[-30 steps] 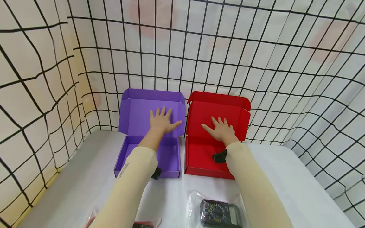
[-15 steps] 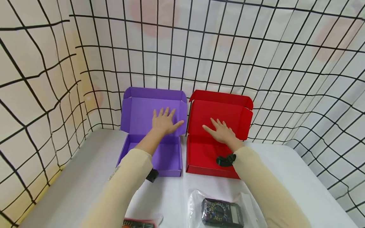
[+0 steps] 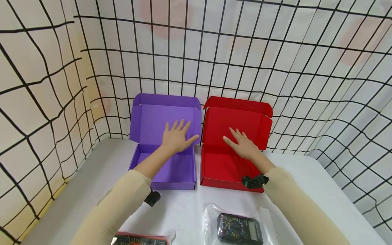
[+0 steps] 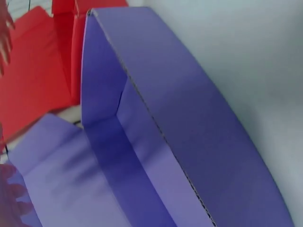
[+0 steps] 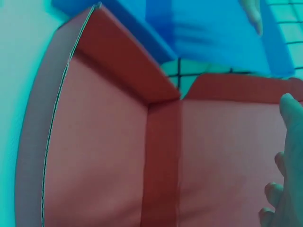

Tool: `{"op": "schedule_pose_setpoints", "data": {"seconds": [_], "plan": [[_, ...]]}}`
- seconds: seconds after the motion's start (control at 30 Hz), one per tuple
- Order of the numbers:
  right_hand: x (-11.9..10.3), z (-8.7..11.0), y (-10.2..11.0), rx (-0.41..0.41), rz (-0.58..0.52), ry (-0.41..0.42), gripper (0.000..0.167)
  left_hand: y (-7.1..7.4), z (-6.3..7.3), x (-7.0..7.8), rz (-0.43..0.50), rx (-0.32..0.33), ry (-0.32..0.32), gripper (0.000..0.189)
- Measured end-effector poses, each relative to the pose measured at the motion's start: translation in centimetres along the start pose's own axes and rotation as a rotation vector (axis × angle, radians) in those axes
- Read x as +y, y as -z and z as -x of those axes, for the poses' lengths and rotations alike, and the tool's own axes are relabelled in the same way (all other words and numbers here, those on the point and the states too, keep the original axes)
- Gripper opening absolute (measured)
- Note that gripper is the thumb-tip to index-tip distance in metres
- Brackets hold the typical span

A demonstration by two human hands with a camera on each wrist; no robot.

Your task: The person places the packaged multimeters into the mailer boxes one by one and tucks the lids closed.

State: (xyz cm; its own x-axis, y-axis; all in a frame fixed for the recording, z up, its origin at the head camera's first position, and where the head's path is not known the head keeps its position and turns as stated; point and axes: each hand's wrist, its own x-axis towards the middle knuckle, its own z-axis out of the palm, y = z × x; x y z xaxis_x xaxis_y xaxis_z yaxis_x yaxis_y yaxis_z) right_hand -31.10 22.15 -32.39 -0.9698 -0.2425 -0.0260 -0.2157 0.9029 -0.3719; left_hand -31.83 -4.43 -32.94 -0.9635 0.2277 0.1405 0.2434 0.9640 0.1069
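My left hand [image 3: 176,137] is stretched over the purple box [image 3: 183,186], fingers spread in front of its raised lid. Over the red box [image 3: 220,182], my right hand [image 3: 243,146] reaches out with spread fingers and holds nothing. Both cardboard boxes stand side by side with lids up, and no item shows in their visible insides. In the left wrist view the purple box's front wall [image 4: 189,109] is close, with fingertips at the left edge. The right wrist view has the red box's inside [image 5: 104,142] and my right hand at the right edge.
A black multimeter [image 3: 239,228] in a clear bag lies in front of the red box. Another multimeter [image 3: 137,240], red-edged and bagged, is at the bottom edge, partly cut off. Black wire grid [image 3: 196,51] stands behind and along both sides of the white table [image 3: 306,180].
Both hands have drawn back slightly toward the body, and the forearms have moved apart. More of the red-edged multimeter shows now. The boxes stay put; the view has shifted a little.
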Motion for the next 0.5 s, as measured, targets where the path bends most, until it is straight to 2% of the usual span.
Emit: {"op": "schedule_pose_setpoints", "data": {"seconds": [0.23,0.37,0.5], "plan": [[0.1,2.1,0.0,0.040,-0.156,0.015,0.076,-0.5,2.1,2.0,-0.026,-0.015,-0.073,0.073],[0.3,3.8,-0.4,0.040,-0.160,0.015,0.079,-0.8,3.4,3.0,-0.031,-0.032,-0.107,0.073],[0.3,5.0,-0.5,0.039,-0.175,0.019,0.077,-0.9,4.2,3.6,-0.022,-0.035,-0.121,0.072]]}}
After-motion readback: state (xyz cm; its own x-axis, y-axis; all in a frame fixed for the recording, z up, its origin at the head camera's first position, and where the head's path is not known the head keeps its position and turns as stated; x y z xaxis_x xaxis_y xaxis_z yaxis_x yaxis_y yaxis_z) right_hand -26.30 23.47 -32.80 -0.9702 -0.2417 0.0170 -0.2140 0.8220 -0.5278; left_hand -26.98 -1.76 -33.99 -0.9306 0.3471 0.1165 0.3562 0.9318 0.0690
